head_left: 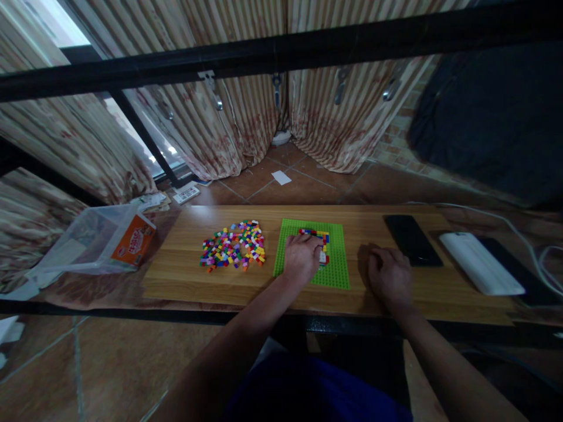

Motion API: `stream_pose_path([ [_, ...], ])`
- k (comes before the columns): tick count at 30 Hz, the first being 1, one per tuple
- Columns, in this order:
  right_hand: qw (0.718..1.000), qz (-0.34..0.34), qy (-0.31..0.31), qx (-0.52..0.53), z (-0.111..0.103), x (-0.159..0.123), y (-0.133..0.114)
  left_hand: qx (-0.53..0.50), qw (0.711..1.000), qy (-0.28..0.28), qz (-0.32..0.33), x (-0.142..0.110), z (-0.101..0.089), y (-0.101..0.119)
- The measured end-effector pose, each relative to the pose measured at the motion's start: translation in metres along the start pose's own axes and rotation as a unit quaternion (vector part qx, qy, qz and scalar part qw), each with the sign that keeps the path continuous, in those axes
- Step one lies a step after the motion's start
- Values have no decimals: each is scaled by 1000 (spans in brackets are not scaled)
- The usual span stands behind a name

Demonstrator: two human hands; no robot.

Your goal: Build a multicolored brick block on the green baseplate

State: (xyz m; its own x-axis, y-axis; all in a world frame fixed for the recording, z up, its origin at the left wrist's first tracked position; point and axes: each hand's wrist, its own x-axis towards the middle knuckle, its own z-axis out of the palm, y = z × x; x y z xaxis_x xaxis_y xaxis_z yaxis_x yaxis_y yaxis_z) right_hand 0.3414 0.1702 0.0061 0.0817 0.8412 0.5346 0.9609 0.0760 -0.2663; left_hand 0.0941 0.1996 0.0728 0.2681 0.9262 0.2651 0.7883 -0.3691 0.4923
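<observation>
A green studded baseplate [336, 275] lies on the wooden board, with small toy bricks [326, 239] in red, yellow, blue and white set on it. Over its middle is my left hand [301, 255], fingers bent down and drawn together at the bricks. What its fingertips hold, if anything, is hidden. To the right of the baseplate, my right hand [391, 278] rests on the board with its fingers curled in and nothing visible in them. A loose pile of small colourful bricks [229, 246] is spread left of the baseplate.
A clear plastic tub [94, 240] with an orange label lies at the left. A black phone [413, 240] and a white oblong device [481, 264] are at the right, near a white cable [505, 220]. A dark metal bar [246, 53] crosses above the board.
</observation>
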Motion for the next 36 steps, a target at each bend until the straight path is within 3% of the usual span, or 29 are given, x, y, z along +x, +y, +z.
stream_pose_path([
  [12,1000,3,-5,-6,-1,0,-2,-2,1000,5,-21,-2,-1,5],
  [36,1000,6,1,-5,0,0,-3,64,995,23,71,-6,6,-3],
])
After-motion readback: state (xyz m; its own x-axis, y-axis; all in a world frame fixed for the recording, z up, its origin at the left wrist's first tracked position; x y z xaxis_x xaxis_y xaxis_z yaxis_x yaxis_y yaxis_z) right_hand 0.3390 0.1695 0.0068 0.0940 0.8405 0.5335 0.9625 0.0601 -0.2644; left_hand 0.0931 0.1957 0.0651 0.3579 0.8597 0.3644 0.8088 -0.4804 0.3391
